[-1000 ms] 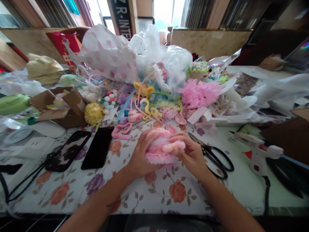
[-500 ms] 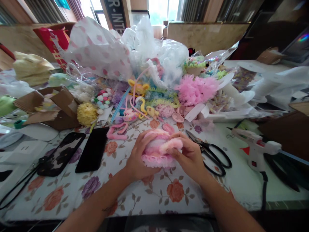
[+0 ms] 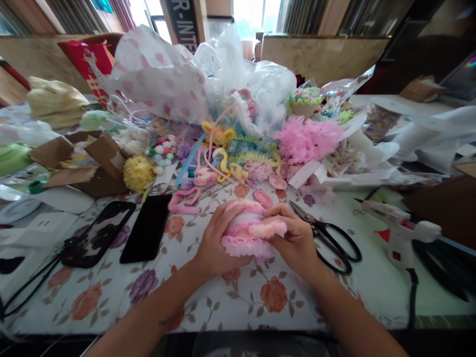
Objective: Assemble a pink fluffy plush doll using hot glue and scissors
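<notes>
My left hand (image 3: 212, 247) is wrapped around a round pink-and-white craft piece (image 3: 241, 244) with a ruffled lower edge and fuzzy bands, held just above the flowered tablecloth. My right hand (image 3: 297, 242) is at its right side, thumb and fingers pinching a fluffy pink chenille stem (image 3: 269, 228). The free end of that stem points right, across the fingers. Whether its other end is fixed to the piece I cannot tell. Just beyond the hands lies a short pink fuzzy loop (image 3: 263, 198). Black-handled scissors (image 3: 323, 229) lie close to my right hand.
A glue gun (image 3: 396, 228) stands at the right. Two dark phones, one a black phone (image 3: 146, 229), lie at the left near a cardboard box (image 3: 100, 171). Across the back are heaped plastic bags (image 3: 159, 79), pink ruffles (image 3: 308, 139), pompoms and trimmings.
The chenille stem, curled back in my right fingers before, now lies straighter and points right. My left hand keeps its hold on the craft piece. The whole view has shifted slightly.
</notes>
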